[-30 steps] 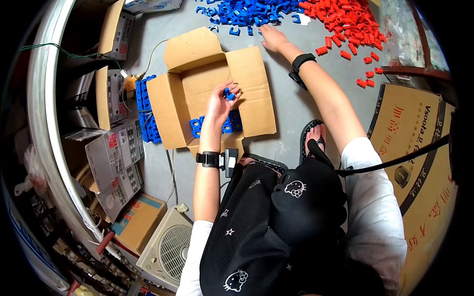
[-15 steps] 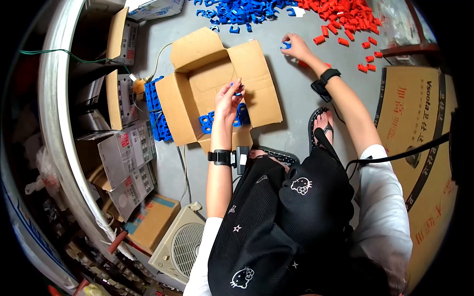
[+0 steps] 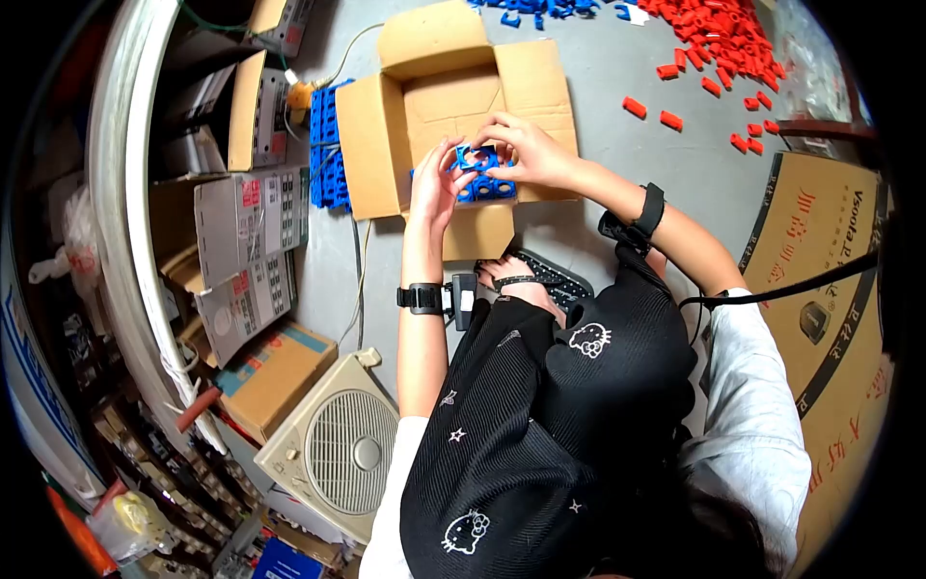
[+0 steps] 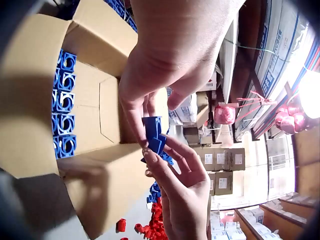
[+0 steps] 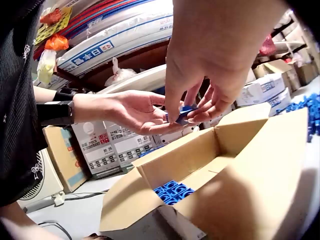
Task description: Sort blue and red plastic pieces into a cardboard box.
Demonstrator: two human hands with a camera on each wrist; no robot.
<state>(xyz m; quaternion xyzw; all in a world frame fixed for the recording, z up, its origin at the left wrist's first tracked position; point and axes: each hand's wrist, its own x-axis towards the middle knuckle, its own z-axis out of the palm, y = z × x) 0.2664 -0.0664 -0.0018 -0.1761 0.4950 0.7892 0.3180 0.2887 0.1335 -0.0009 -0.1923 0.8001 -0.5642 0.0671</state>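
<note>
Over the open cardboard box (image 3: 362,154), both hands meet around small blue plastic pipe clips (image 4: 153,131). My left hand (image 3: 434,193) pinches one clip between its fingers, as the left wrist view shows. With thumb and fingers my right hand (image 3: 540,157) grips a blue clip (image 5: 185,115) pressed up against it. The fingers partly hide both pieces. Below them, neat rows of blue clips (image 4: 65,102) line one side of the box.
Loose blue clips (image 3: 540,8) and a heap of red sleeves (image 3: 714,39) lie on the floor beyond the box. Stacked blue clips (image 3: 328,145) stand left of it. A box fan (image 3: 338,444) and a large carton (image 3: 820,289) flank the person.
My right hand has come back from the blue pile with a clip and joined the left hand above the box. The head view has shifted, and the left hand keeps its hold.
</note>
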